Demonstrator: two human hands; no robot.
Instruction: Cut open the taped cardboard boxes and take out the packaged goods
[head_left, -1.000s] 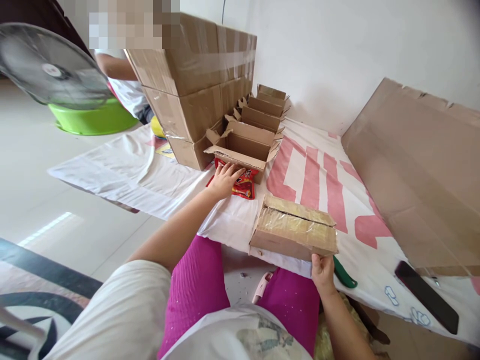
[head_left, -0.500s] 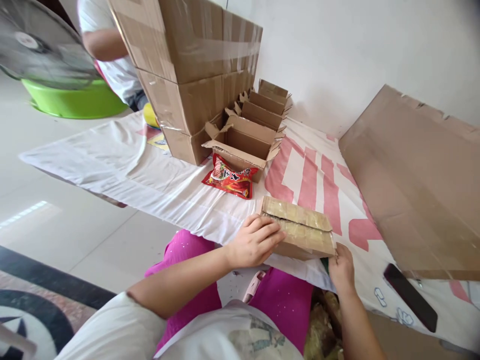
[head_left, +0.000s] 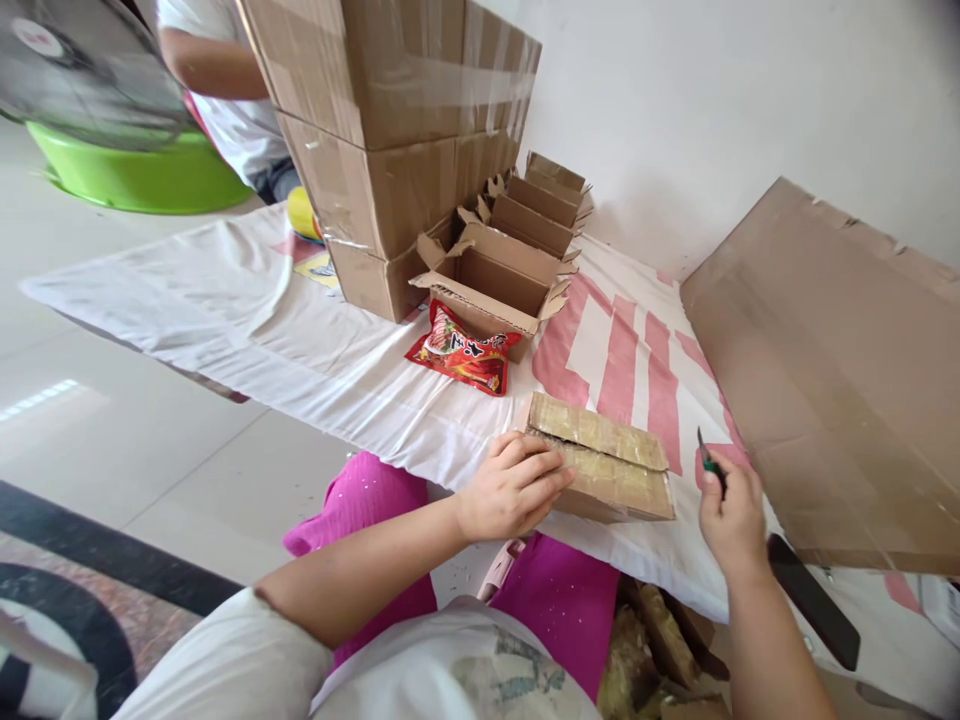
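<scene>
A small cardboard box (head_left: 611, 470) with tape-covered flaps and a slit between them lies at the table's near edge. My left hand (head_left: 517, 485) grips its left end, fingers curled over the top. To the right of the box, my right hand (head_left: 735, 510) is closed round the green handle of a small knife (head_left: 712, 466). The knife's blade points up and away from me, apart from the box. Just beyond the box lies a red food packet (head_left: 463, 350), leaning against an open carton (head_left: 487, 290).
More open cartons (head_left: 544, 205) stand in a row behind, beside tall stacked boxes (head_left: 409, 190). A large cardboard sheet (head_left: 825, 370) leans at right near a dark phone (head_left: 814, 600). A co-worker (head_left: 225, 90) sits at far left near a fan (head_left: 82, 80). Cardboard scraps (head_left: 652, 640) lie below.
My right hand has moved away from the box's right end, out to the right and slightly up, bringing the knife into clear view. My left hand has stayed on the box.
</scene>
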